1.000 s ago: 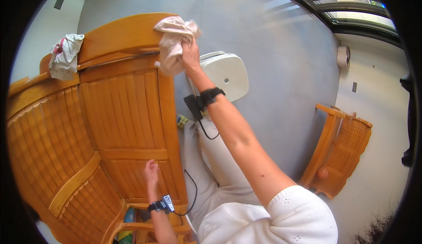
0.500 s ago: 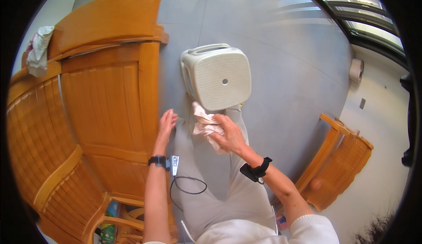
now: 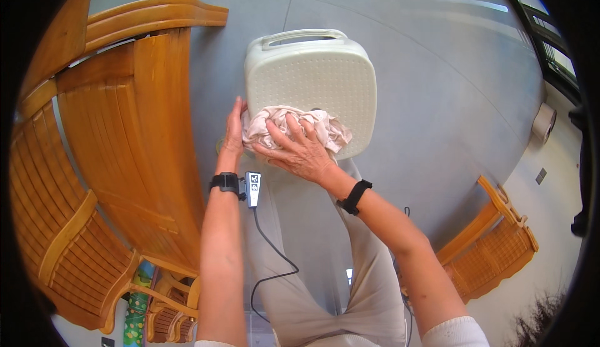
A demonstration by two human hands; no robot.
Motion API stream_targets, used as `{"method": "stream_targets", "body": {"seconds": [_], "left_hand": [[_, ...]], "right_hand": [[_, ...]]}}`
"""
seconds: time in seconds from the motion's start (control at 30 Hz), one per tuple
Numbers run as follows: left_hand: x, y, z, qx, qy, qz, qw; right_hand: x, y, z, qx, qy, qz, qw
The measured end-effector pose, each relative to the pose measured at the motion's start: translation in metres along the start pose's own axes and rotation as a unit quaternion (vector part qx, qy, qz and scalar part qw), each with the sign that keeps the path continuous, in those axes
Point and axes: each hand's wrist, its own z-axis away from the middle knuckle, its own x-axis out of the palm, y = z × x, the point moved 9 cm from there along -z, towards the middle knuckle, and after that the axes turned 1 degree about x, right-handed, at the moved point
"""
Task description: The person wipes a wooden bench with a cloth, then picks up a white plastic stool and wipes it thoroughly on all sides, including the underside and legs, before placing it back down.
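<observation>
Before me stands an off-white plastic stool (image 3: 312,75) with a dimpled square seat and a carrying handle along its far edge. A crumpled pale pink cloth (image 3: 331,135) lies bunched on the near part of the seat, partly over the stool's centre hole. My right hand (image 3: 299,150) rests on top of the cloth with fingers spread, pressing it against the seat. Along the stool's left side, my left hand (image 3: 233,131) is open, its fingers stretched upward against the edge; its thumb is partly hidden.
A large wooden bench (image 3: 134,134) with slatted panels fills the left side. Another piece of wooden furniture (image 3: 484,256) stands at the lower right. A dark cable (image 3: 281,276) hangs from the device on my left wrist. At the upper right is a dark-framed window (image 3: 540,31).
My right hand has brought the cloth down onto the seat and spread over it. My left hand has moved forward to the stool's side. The stool looks nearer.
</observation>
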Motion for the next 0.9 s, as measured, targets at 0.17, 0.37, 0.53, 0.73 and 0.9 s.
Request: {"method": "stream_targets", "body": {"seconds": [0.17,0.37,0.53,0.73,0.9], "left_hand": [[0.003,0.010,-0.012,-0.024,-0.037,-0.026,0.999],[0.012,0.004,-0.015,-0.020,-0.044,0.045,0.998],[0.012,-0.001,-0.010,-0.013,0.041,0.075,0.996],[0.023,-0.004,-0.003,0.027,0.069,0.150,0.986],[0.016,-0.014,-0.008,0.018,0.077,0.170,0.982]], "right_hand": [[-0.013,0.013,-0.013,-0.065,0.023,-0.015,0.998],[-0.038,0.085,-0.045,0.010,0.071,0.055,0.996],[-0.062,0.181,-0.019,0.237,0.105,0.042,0.965],[-0.048,0.125,0.094,0.294,0.078,-0.013,0.952],[-0.013,0.018,0.084,0.112,0.024,0.039,0.993]]}}
